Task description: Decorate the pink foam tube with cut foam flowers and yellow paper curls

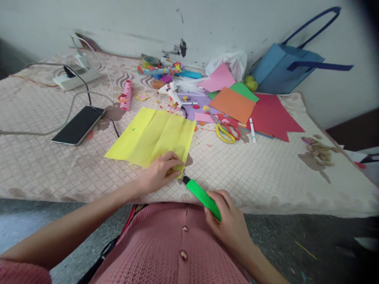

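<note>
Pink knitted cloth with buttons [177, 244] fills the bottom of the view, and just above it the right hand [227, 221] grips a green marker [203, 196], fingers clenched round its barrel, the black tip pointing up-left toward the near corner of the yellow paper [151, 136]. That creased sheet lies flat on the quilted cover [266, 173], near its front edge. The left hand [161, 171] rests on the sheet's near right corner, fingers curled loosely and pressing down on the paper rather than gripping it. Left of the sheet a phone [78, 125] lies face up with a cable running to a power strip [77, 79]. Farther back sit scissors [226, 130], a glue gun [171, 94], a white pen [252, 129], and sheets of orange [232, 104], red [272, 114] and pink paper [219, 79]. A blue bag [281, 67] leans against the wall.
</note>
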`<state>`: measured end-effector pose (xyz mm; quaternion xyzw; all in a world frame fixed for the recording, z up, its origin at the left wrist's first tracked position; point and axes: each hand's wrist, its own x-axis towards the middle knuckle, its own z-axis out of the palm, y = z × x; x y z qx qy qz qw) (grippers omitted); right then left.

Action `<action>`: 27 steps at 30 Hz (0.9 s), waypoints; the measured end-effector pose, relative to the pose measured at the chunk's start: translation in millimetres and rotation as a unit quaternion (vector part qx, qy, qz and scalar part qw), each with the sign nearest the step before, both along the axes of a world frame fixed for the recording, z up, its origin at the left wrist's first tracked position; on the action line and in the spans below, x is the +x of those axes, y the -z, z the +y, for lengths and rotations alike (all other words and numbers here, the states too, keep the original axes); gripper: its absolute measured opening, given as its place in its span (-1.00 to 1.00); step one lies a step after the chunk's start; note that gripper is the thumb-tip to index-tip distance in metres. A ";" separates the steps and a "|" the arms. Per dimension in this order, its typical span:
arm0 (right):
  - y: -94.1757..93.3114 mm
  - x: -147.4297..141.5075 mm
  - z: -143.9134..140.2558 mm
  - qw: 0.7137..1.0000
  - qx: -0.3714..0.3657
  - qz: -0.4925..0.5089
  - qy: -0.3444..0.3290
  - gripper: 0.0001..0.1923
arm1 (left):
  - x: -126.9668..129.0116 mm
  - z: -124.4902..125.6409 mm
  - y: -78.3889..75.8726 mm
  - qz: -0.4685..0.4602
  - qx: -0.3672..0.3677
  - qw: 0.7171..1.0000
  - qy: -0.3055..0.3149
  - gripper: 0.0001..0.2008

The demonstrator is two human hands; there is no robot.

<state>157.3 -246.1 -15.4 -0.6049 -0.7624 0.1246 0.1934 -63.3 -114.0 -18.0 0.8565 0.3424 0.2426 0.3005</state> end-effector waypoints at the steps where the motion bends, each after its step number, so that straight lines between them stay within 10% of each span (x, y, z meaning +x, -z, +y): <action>1: -0.2 0.1 -0.4 1.000 0.001 0.002 0.000 -0.71 | -0.1 0.4 0.1 -0.001 0.001 1.000 0.002 -0.74; 27: -3.2 -2.0 4.8 0.999 0.001 0.030 -0.012 -0.70 | -1.8 8.3 -5.4 0.007 -0.017 1.000 0.024 -0.70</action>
